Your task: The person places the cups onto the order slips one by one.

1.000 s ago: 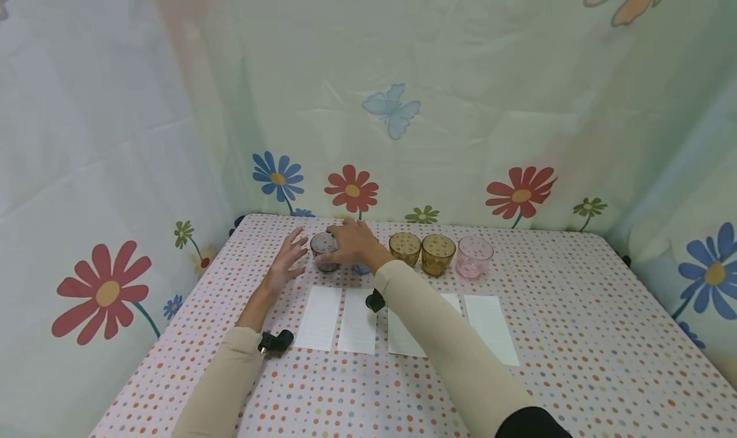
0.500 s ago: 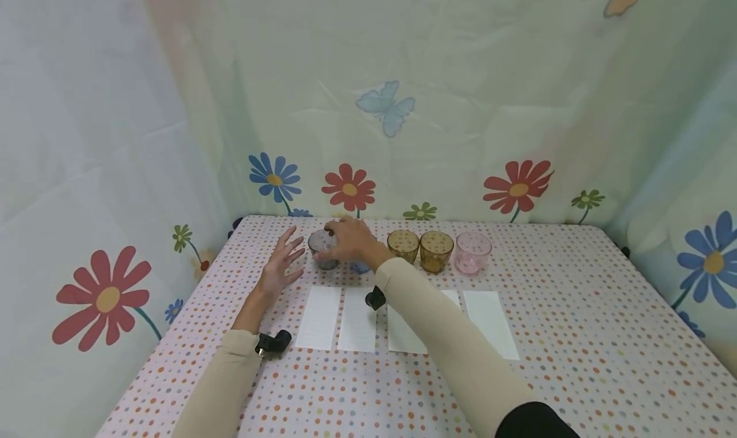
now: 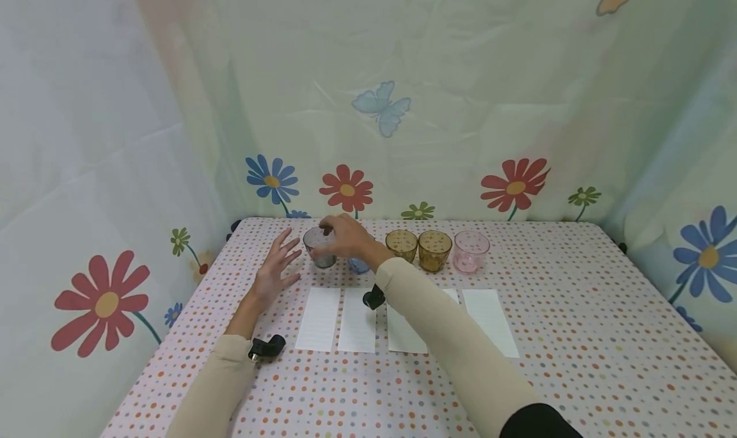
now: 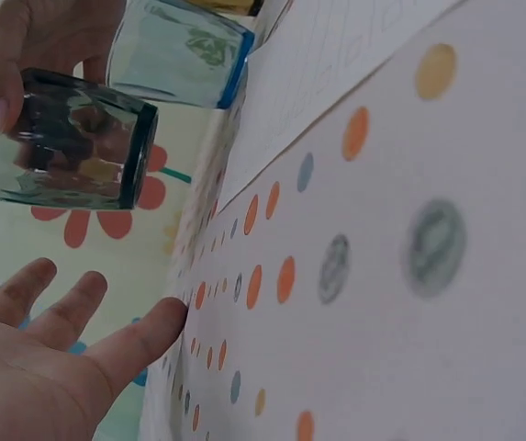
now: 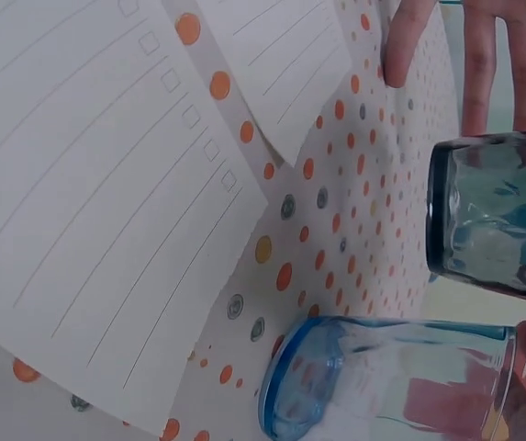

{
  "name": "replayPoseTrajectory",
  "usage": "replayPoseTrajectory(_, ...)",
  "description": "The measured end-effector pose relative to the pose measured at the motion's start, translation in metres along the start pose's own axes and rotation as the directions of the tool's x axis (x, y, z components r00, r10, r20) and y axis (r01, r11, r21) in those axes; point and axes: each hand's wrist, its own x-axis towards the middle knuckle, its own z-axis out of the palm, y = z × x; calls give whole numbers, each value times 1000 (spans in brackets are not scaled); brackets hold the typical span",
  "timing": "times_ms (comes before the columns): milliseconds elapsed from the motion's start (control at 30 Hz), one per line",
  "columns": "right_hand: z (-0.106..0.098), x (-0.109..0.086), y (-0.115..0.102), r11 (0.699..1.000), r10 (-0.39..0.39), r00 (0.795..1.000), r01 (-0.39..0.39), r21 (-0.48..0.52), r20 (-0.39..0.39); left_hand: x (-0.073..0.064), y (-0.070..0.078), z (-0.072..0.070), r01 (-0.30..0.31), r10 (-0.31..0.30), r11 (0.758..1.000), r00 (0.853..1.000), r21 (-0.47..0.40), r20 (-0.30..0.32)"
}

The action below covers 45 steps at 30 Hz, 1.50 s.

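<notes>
My right hand (image 3: 347, 238) has its fingers and thumb clamped on the grey glass (image 3: 315, 238) near the rim, at the row's left end; whether its base touches the surface (image 3: 576, 310) I cannot tell. My left hand (image 3: 273, 275) hangs just left of it, fingers spread. The blue glass (image 3: 358, 267) is just right, partly behind my right hand.

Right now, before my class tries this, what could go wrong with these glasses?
The grey glass could slip: it looks raised off the table, and only the right hand grips it, near the rim, while the left hand is open and apart from it. It might also knock the blue glass, which stands close by.
</notes>
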Motion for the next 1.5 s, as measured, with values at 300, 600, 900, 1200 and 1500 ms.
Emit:
replayPoseTrajectory(300,-2,-5,-1,957,-17,998,35,289,-63,-6,1,-1,-6,5,1000,999,30,35)
replayPoseTrajectory(600,-2,-8,-1,858,-25,988,98,504,-150,-10,0,-1,-47,44,997,997,53,67)
replayPoseTrajectory(900,-4,-18,-3,780,4,987,99,618,-163,-14,1,-2,-80,77,996,993,30,88)
replayPoseTrajectory(1200,5,-32,-8,722,-21,990,112,683,-141,-19,4,-6,-133,124,990,977,37,171)
replayPoseTrajectory(1500,17,-43,-10,716,-57,996,89,693,-70,-24,0,-10,-155,145,988,956,22,255)
